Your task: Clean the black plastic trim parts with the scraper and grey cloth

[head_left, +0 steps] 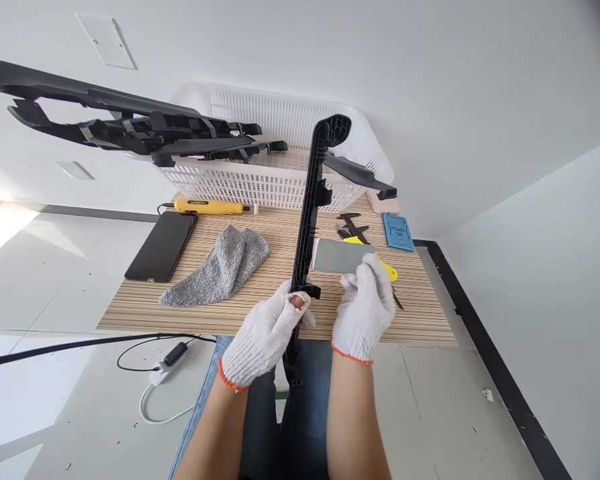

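Note:
My left hand (265,333), in a white knit glove with orange trim, is closed around the lower part of a long black plastic trim piece (306,227). The trim stands nearly upright in view, with a curved head at the top and a side arm (363,175) reaching right. A fingertip shows through a hole in this glove. My right hand (363,310), gloved the same way, pinches the right end of a grey rectangular sanding sheet (337,257). The sheet's left end is close beside the trim; I cannot tell whether they touch. Part of a yellow-handled tool (390,271) lies behind it.
A white plastic basket (220,180) holds several black trim pieces (145,130) jutting out left. On the wooden table (275,313) lie a grey cloth (223,267), a black phone (163,247), a yellow power tool (210,207), black calipers (354,227) and a blue packet (399,232).

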`<state>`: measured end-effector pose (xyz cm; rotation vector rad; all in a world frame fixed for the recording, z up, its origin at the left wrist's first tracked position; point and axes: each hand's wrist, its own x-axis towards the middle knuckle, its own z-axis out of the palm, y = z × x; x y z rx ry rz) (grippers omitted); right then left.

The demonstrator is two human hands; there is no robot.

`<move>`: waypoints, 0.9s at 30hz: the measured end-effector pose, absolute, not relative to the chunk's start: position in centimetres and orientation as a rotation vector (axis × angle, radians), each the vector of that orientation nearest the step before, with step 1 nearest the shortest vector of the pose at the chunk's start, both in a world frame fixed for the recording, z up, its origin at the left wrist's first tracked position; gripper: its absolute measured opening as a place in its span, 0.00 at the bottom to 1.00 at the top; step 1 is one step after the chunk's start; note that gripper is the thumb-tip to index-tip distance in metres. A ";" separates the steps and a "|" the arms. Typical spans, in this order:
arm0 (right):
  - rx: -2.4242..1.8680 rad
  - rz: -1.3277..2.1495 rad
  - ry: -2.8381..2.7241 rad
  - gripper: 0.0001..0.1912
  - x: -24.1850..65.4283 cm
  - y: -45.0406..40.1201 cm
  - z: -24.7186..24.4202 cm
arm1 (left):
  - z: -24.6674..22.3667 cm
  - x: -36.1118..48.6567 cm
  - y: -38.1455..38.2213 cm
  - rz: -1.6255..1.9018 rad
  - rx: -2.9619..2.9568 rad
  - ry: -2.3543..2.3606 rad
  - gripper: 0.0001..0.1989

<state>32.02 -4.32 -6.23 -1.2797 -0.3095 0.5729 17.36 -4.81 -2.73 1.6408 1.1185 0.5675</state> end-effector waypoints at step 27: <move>-1.171 1.227 -1.298 0.53 31.0 -5.9 -5.7 | -6.6 17.4 -4.5 1.028 1.173 0.939 0.29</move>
